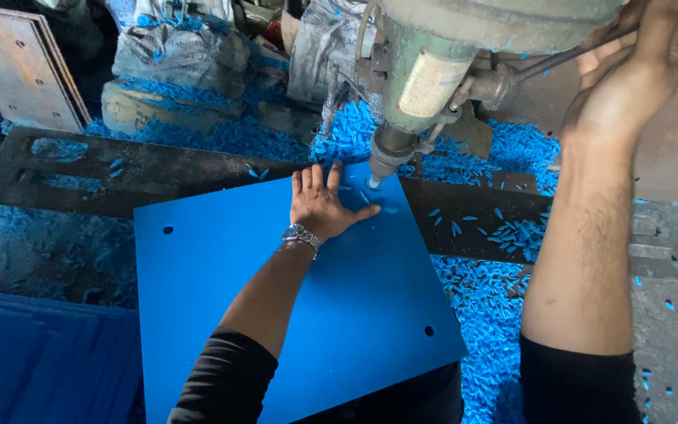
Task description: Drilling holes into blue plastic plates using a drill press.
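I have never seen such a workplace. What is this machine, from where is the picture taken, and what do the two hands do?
The one picture comes from a camera on the person's head, looking down. The green machine is a drill press; its bit meets a flat blue sheet that already has small holes. The left hand, with a wristwatch, lies flat and open on the sheet beside the bit. The right hand is raised and grips the machine's metal lever. The sheet rests on a dark metal bar. Blue shavings lie all around.

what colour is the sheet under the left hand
Bright blue sheet, pressed flat by the left hand; clearest in the head view.
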